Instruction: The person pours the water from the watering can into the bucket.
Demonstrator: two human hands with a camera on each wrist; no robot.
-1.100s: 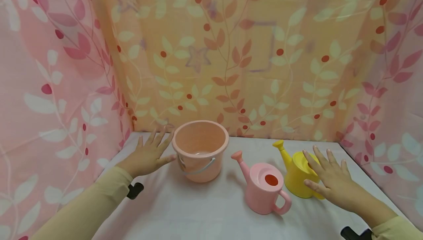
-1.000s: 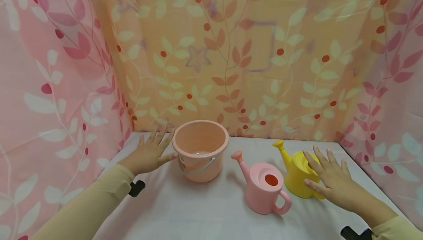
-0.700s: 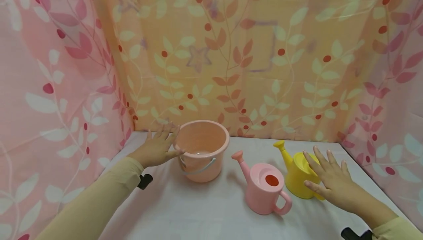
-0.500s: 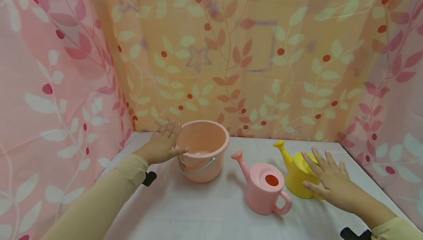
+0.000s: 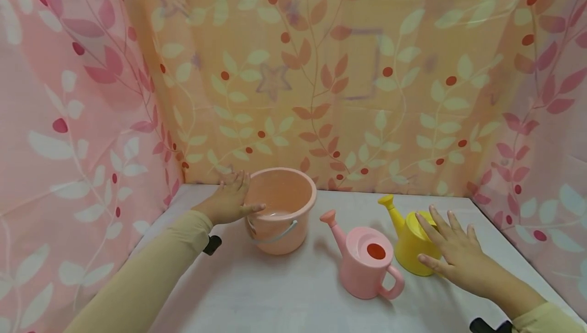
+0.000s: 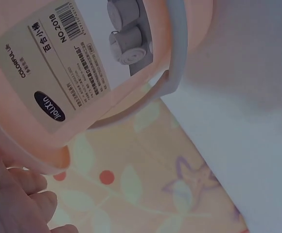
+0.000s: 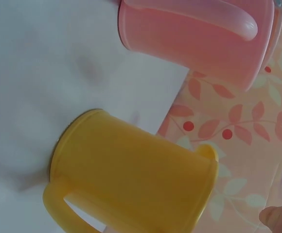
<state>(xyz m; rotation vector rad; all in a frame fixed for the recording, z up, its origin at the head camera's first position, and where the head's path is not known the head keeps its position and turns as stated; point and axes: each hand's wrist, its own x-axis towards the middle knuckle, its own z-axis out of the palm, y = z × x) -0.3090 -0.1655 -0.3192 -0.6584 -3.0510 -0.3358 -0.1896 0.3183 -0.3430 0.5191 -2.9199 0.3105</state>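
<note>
A peach bucket (image 5: 279,231) with a grey handle (image 5: 275,236) stands at the back of the table. My left hand (image 5: 231,203) is at its left rim, fingers stretched and thumb reaching across the rim; whether skin meets plastic I cannot tell. In the left wrist view, a printed label (image 6: 48,73) shows on the bucket wall, with the fingers (image 6: 31,199) close to the rim. My right hand (image 5: 463,256) hovers with spread fingers beside the yellow watering can (image 5: 412,251), hiding part of it. A pink watering can (image 5: 364,272) stands upright between bucket and yellow can.
The white tabletop (image 5: 275,302) ends at a patterned orange curtain (image 5: 321,119) behind. Pink patterned cloth walls (image 5: 82,170) flank both sides. Both spouts point back and to the left.
My left hand has moved right and onto the bucket's left rim from beside it. The right hand has drifted slightly left. Bucket and both watering cans stay in place.
</note>
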